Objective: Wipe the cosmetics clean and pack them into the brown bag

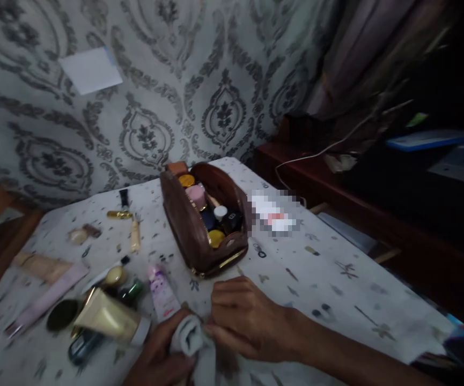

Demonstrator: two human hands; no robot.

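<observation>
Standing at the table edge, taking the brown pouch (201,225) as the landmark:

Right hand: the right hand (248,316) comes in from the lower right, forearm laid across the tablecloth (336,279), palm down, knuckles raised, just in front of the pouch.
Right fingers: curled together, tips pinched on the white cloth (193,335) at its upper right edge.
Left hand: the left hand (161,354) rises from the bottom edge, in front of the pouch and to its left, thumb side up.
Left fingers: wrapped under and around the cloth, closed on it; the fingertips themselves are hidden by the fabric.
White cloth: bunched into a rounded fold between both hands, in front of the pouch and apart from it, lifted slightly off the tablecloth.
Pouch: open at the top, standing upright, filled with small jars and bottles with yellow, pink and white caps.
Pink tube (162,292): lying flat, just left of the pouch's front corner, its lower end near the left hand.
Gold tube (109,317): lying well left of the pouch, beside a dark round lid (61,314).
Image sharpness: blurred; small labels unreadable.
</observation>
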